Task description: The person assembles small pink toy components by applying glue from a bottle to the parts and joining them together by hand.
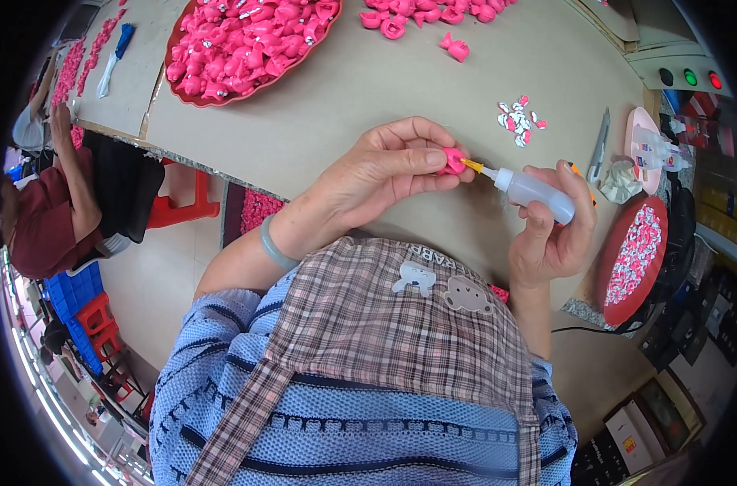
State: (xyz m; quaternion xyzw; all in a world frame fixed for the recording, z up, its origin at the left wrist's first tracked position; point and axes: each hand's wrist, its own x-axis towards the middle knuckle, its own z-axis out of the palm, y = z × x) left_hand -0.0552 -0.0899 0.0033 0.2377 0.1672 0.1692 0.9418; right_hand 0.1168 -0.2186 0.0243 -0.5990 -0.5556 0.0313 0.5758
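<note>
A person at a cardboard-covered desk (368, 89) pinches a small pink plastic piece (452, 159) between the thumb and fingertips of the left hand (384, 174), which is closed around it just above the desk's near edge. The right hand (551, 235) is wrapped shut on a small clear squeeze bottle (534, 192), whose orange nozzle touches the pink piece. Beyond the pink piece, at the desk's far side, sits a red tray (192, 93) heaped with more pink pieces (247, 40), with further loose ones (433, 12) beside it. A small pile of white-and-pink bits (517, 120) lies just behind the bottle. To the right of the bottle stands a red dish (607, 283) of similar bits. Another person (52, 211) sits far to the left of the tray.
</note>
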